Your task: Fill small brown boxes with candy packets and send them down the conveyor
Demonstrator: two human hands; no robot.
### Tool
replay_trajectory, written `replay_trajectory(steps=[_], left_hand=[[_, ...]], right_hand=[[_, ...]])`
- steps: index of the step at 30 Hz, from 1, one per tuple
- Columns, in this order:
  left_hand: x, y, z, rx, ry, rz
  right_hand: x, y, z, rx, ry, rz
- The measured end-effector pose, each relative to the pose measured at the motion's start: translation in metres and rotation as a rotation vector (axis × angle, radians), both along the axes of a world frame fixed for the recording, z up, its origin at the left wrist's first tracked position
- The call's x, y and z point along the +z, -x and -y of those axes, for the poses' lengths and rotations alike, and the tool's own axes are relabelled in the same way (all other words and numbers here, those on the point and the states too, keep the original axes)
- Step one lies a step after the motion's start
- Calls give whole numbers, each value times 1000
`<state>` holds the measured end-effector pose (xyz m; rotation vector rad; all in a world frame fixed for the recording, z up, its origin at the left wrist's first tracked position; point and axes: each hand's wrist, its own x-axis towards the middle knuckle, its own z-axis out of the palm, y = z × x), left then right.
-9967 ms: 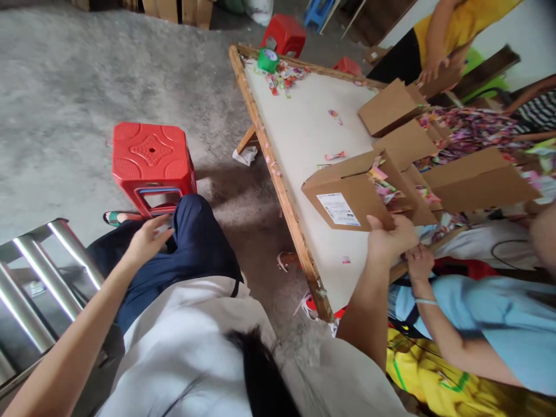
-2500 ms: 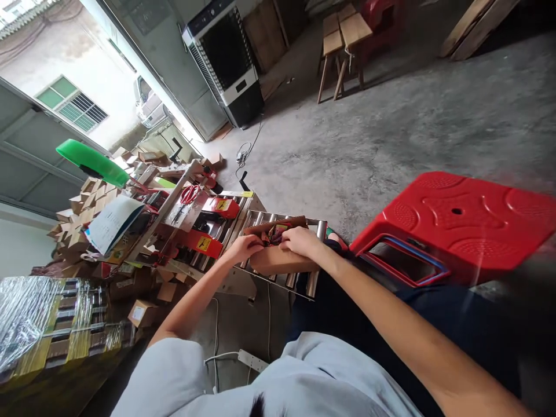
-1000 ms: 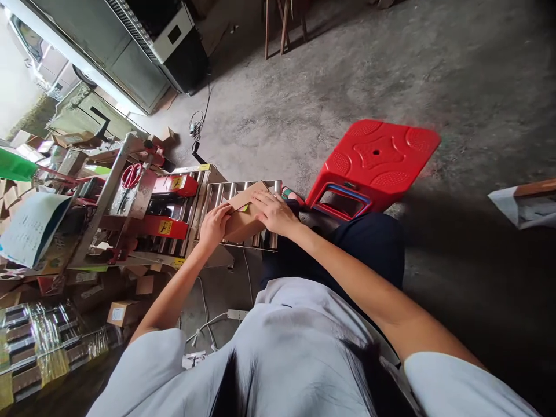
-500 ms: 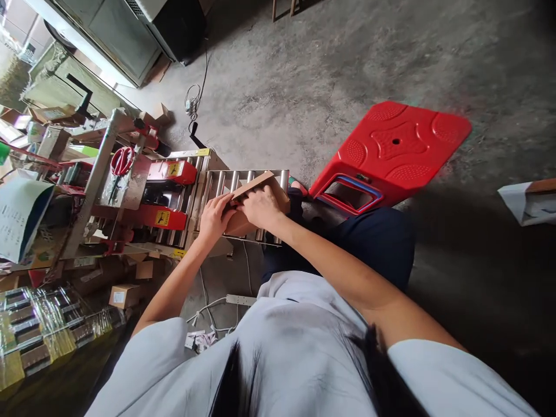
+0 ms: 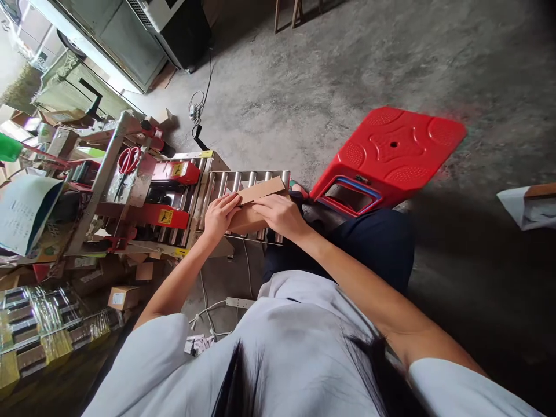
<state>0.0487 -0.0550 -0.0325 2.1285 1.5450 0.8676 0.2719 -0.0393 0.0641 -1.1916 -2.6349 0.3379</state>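
Note:
A small brown cardboard box (image 5: 248, 221) rests on the metal rollers of a conveyor (image 5: 222, 184) in front of me. Its long top flap (image 5: 263, 189) leans over the opening and is tilted. My left hand (image 5: 219, 216) grips the box at its left end, fingers bent over the top edge by the flap. With fingers together, my right hand (image 5: 281, 215) holds the flap's near edge around the middle of the box. The inside of the box is hidden from me.
Left of the rollers stands a carton-sealing machine with red side guides (image 5: 167, 216) and red-handled scissors (image 5: 129, 160) on top. A red plastic stool (image 5: 393, 145) is to my right. Cables and a power strip (image 5: 240, 302) lie on the floor below. Wrapped goods (image 5: 47, 324) sit lower left.
The flap has come down from a steeper angle and shows more of its face. My right hand has drawn back from the opening onto the flap's near edge.

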Motion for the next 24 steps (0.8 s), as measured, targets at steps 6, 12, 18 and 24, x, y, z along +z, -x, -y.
replay_trajectory(steps=[6, 12, 18, 24], left_hand=[[17, -2, -4, -83, 101, -173], [42, -71, 10, -54, 189, -212], [58, -145, 11, 102, 205, -187], [72, -160, -23, 236, 293, -148]], right_hand=[[1, -18, -8, -147, 28, 45], [-28, -28, -9, -207, 261, -118], [-29, -73, 3, -396, 476, -599], [-17, -128, 37, -705, 502, -612]])
